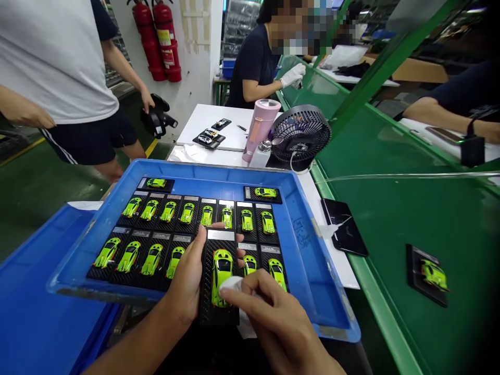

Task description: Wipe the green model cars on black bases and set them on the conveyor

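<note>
My left hand point(187, 276) grips a toy car on a black base point(222, 271), with the thumb on its left edge and fingertips round the right. The car is bright yellow-green with dark windows, and a silver label lies across the base's far end. Pinched in my right hand point(273, 312) is a white cloth point(233, 284), which touches the rear part of the car. Under and beyond my hands, a blue tray point(300, 224) bears several more such cars on black bases, laid in rows.
A pink bottle point(261, 127), a black fan point(300, 133) and a white table point(191, 122) with small cars stand beyond the tray. To the right, a green conveyor point(390, 219) carries one car on its base point(427, 273). A black phone point(344, 226) lies nearer. Other people are around.
</note>
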Available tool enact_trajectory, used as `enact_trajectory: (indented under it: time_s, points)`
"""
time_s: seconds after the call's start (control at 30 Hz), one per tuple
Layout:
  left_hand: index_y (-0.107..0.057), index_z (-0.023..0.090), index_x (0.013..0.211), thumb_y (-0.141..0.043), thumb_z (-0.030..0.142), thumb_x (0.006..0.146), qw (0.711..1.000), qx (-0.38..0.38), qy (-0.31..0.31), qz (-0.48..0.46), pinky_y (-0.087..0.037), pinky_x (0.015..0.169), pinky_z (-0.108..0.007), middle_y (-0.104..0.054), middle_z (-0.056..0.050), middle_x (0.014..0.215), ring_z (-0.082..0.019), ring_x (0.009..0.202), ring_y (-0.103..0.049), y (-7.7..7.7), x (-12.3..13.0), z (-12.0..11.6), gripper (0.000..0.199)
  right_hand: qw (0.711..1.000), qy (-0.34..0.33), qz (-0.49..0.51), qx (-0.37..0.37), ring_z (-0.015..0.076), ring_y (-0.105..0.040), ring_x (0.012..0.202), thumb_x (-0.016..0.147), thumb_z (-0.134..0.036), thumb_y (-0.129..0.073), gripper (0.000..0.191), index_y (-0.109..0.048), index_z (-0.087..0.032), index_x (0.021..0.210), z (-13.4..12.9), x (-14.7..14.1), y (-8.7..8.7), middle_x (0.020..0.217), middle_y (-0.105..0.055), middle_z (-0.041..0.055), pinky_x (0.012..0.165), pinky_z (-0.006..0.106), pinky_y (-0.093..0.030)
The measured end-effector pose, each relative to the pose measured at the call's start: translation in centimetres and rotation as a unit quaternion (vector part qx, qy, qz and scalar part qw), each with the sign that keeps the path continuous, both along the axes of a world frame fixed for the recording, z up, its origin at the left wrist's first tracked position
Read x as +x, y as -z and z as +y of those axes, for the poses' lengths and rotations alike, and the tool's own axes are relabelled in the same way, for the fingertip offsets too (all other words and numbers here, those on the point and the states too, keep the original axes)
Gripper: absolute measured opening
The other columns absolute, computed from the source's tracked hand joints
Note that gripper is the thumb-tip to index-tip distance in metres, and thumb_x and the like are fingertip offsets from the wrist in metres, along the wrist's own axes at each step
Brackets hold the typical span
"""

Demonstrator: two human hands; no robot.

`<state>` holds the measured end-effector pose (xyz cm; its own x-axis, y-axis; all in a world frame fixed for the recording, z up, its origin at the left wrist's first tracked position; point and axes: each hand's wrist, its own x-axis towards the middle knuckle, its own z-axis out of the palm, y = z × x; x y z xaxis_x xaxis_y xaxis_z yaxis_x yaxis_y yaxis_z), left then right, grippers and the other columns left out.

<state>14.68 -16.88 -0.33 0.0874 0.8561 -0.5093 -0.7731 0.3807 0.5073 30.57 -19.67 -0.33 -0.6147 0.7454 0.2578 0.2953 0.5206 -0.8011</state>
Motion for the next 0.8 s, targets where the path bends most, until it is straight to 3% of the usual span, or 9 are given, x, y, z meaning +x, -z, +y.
enact_trajectory:
  time_s: [0.1, 0.2, 0.27, 0.4, 0.63, 0.8]
  points:
    - [-0.058, 0.019, 0.115, -0.05, 0.045, 0.089, 1.0, 0.007, 0.002, 0.0, -0.056, 0.067, -0.032, -0.072, -0.009, 0.094, -0.019, 0.071, -0.07, 0.3, -0.1, 0.0, 0.038, 0.999, 0.03, 0.026, 0.021, 0.0145, -0.054, 0.083, 0.089, 0.0, -0.036, 0.052, -0.049, -0.029, 0.131, 0.3, -0.3, -0.1, 0.096, -0.049, 0.0054, 0.069, 0.026, -0.048]
    - [-0.056, 0.019, 0.116, -0.05, 0.045, 0.089, 1.0, 0.001, 0.0, -0.002, -0.056, 0.067, -0.033, -0.072, -0.009, 0.095, -0.02, 0.072, -0.07, 0.4, -0.2, 0.1, 0.039, 1.0, -0.01, -0.01, 0.016, 0.0142, -0.053, 0.079, 0.09, -0.003, -0.039, 0.051, -0.051, -0.031, 0.13, 0.4, -0.1, -0.2, 0.095, -0.05, 0.0049, 0.066, 0.026, -0.047]
    - [-0.056, 0.018, 0.117, -0.048, 0.045, 0.09, 1.0, 0.0, -0.002, -0.009, -0.056, 0.066, -0.033, -0.072, -0.01, 0.095, -0.02, 0.072, -0.07, 0.4, -0.4, 0.1, 0.039, 1.0, -0.019, 0.016, 0.002, 0.0141, -0.054, 0.079, 0.091, -0.004, -0.039, 0.048, -0.053, -0.03, 0.129, 0.3, 0.3, -0.3, 0.094, -0.051, 0.0049, 0.066, 0.026, -0.047]
    - [-0.055, 0.019, 0.12, -0.047, 0.045, 0.09, 1.0, 0.009, -0.012, -0.027, -0.056, 0.066, -0.033, -0.072, -0.01, 0.096, -0.02, 0.072, -0.07, 0.5, -0.3, 0.0, 0.04, 0.992, 0.05, 0.114, -0.019, 0.0132, -0.055, 0.077, 0.092, -0.003, -0.041, 0.044, -0.056, -0.027, 0.126, 0.3, 0.5, -0.3, 0.089, -0.052, 0.0038, 0.064, 0.024, -0.047]
    - [-0.052, 0.02, 0.126, -0.048, 0.049, 0.088, 0.998, 0.019, -0.006, -0.062, -0.055, 0.067, -0.034, -0.072, -0.01, 0.097, -0.02, 0.07, -0.07, 0.7, -0.2, -0.1, 0.047, 0.99, 0.05, 0.118, -0.051, 0.0134, -0.055, 0.078, 0.093, -0.006, -0.042, 0.043, -0.052, -0.027, 0.129, -0.4, -0.8, 0.3, 0.09, -0.055, 0.004, 0.066, 0.024, -0.048]
    - [-0.054, 0.02, 0.125, -0.051, 0.047, 0.088, 0.999, 0.008, -0.023, -0.027, -0.055, 0.067, -0.033, -0.073, -0.008, 0.093, -0.02, 0.068, -0.07, 0.1, -0.2, -0.2, 0.046, 0.99, 0.073, 0.117, -0.039, 0.0128, -0.054, 0.068, 0.09, -0.005, -0.044, 0.034, -0.063, -0.025, 0.11, -0.6, 0.2, -0.4, 0.08, -0.054, 0.0025, 0.056, 0.022, -0.044]
